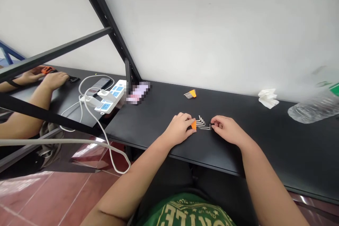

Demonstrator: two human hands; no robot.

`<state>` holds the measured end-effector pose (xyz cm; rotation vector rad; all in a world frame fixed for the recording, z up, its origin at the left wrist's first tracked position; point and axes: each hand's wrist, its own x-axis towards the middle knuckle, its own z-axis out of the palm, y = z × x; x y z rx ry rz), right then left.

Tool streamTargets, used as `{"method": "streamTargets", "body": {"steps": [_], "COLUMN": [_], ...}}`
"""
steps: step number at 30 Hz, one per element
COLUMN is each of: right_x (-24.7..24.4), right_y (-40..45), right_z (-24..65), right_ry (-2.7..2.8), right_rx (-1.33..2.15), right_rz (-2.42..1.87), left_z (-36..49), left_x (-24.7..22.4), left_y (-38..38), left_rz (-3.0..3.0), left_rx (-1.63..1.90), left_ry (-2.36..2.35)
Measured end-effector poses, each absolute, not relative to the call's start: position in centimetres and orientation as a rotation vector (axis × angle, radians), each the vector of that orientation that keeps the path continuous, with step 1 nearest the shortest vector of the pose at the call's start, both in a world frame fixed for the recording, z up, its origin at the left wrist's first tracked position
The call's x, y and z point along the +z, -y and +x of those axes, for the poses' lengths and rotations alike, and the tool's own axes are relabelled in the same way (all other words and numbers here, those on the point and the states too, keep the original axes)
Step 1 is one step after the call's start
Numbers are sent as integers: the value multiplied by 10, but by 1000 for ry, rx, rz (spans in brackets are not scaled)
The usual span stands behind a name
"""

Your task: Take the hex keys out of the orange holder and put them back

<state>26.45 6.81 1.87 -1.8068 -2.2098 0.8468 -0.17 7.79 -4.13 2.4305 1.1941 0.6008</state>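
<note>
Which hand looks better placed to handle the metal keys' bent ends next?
Probably the right hand: it sits right beside the bent ends of the metal keys, while the left hand is occupied gripping the nearer orange holder.

Hex keys (200, 121) and holder (194, 125) on the table (159, 113), between left hand (178, 129) and right hand (227, 129).
With the holder as clock centre, the left hand touches it at 9 o'clock; the right hand is at 3, beside the key ends. Another key set (190, 94) lies behind at 12, a tissue (268, 98) between 2 and 3, a bottle (309, 110) farther at 3, the power strip (116, 93) between 9 and 10.
</note>
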Motion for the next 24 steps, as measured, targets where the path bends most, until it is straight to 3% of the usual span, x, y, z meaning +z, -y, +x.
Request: {"method": "streamTargets", "body": {"steps": [7,24], "right_x": [20,21], "right_y": [-62,-62], "right_z": [263,272], "right_ry": [2392,2427], "right_rx": [844,839], "right_rz": [-1567,-1616], "left_z": [-2,-4], "left_x": [-42,-42], "left_y": [-77,-77], "left_rz": [2422,2406], "left_rx": [600,613], "left_ry": [-1193,-1181]}}
